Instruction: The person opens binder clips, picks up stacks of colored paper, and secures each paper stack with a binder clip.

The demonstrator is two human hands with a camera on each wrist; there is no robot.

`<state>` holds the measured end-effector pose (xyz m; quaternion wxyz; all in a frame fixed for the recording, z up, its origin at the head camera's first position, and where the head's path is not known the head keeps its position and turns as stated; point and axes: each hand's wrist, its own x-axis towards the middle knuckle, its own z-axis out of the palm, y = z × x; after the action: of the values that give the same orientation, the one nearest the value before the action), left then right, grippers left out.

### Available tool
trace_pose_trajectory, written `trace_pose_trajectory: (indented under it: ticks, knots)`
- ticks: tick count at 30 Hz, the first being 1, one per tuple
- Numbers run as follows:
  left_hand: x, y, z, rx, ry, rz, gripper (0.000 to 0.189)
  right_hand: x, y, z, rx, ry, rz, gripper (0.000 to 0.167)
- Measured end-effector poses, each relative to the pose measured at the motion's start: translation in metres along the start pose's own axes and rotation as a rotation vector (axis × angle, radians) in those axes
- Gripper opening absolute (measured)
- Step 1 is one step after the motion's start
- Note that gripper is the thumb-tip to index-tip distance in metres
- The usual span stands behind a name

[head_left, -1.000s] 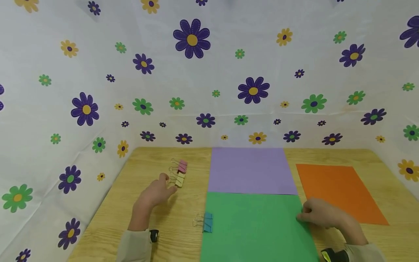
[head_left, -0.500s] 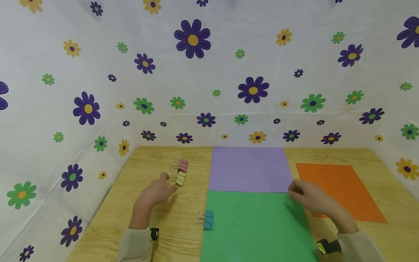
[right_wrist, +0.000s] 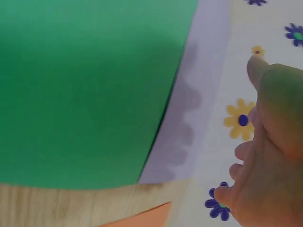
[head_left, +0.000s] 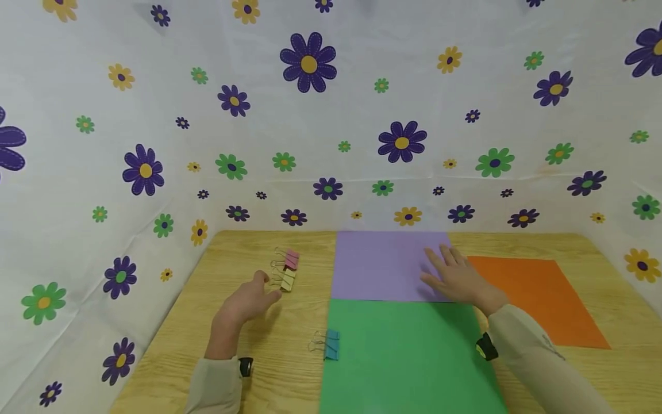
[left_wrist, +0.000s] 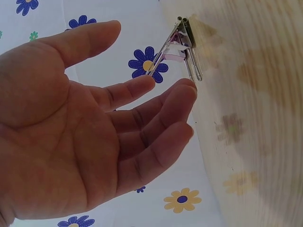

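Observation:
My left hand (head_left: 245, 305) is beside a yellow binder clip (head_left: 287, 280) at the left of the table. A pink binder clip (head_left: 292, 259) sits just behind the yellow one. In the left wrist view the fingers (left_wrist: 165, 111) are loosely bent below the clip's wire handles, pinching nothing. My right hand (head_left: 457, 279), fingers spread, hovers over the purple sheet (head_left: 372, 267) and casts a shadow on it. A green sheet (head_left: 403, 356) lies in front of the purple one. A blue binder clip (head_left: 332, 345) is at the green sheet's left edge; I cannot tell whether it grips the paper.
An orange sheet (head_left: 538, 299) lies on the wooden table (head_left: 279, 379) at the right. A white cloth (head_left: 351, 115) with purple, green and yellow flowers rises behind the table and along both sides.
My right hand has left the green sheet's right edge and moved away from me over the purple sheet, its fingers spreading. The left hand stays beside the yellow clip.

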<state>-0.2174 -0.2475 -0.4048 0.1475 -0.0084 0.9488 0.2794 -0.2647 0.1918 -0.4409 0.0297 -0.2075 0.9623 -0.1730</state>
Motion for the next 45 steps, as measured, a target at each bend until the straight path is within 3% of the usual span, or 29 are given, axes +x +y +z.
trace_pose_trajectory:
  ticks: [8,16,23,32,45]
  knots:
    - [0.001,-0.001,0.0,0.007,-0.002,0.003,0.056,0.018,-0.001,0.009,-0.007,-0.075,0.093,0.072]
    - [-0.001,0.0,0.003,0.011,0.0,0.009,0.056,0.023,0.002,0.021,-0.022,-0.04,0.074,0.073]
    - [-0.003,-0.003,0.007,-0.001,-0.003,0.005,0.054,0.021,0.002,0.033,0.001,-0.066,0.087,0.073]
    - [-0.001,-0.002,0.003,0.018,0.03,0.017,0.053,0.03,0.006,0.034,-0.01,-0.048,0.052,0.069]
    - [-0.006,0.002,0.004,0.021,0.005,0.026,0.052,0.03,0.015,0.038,0.026,-0.082,0.058,0.075]
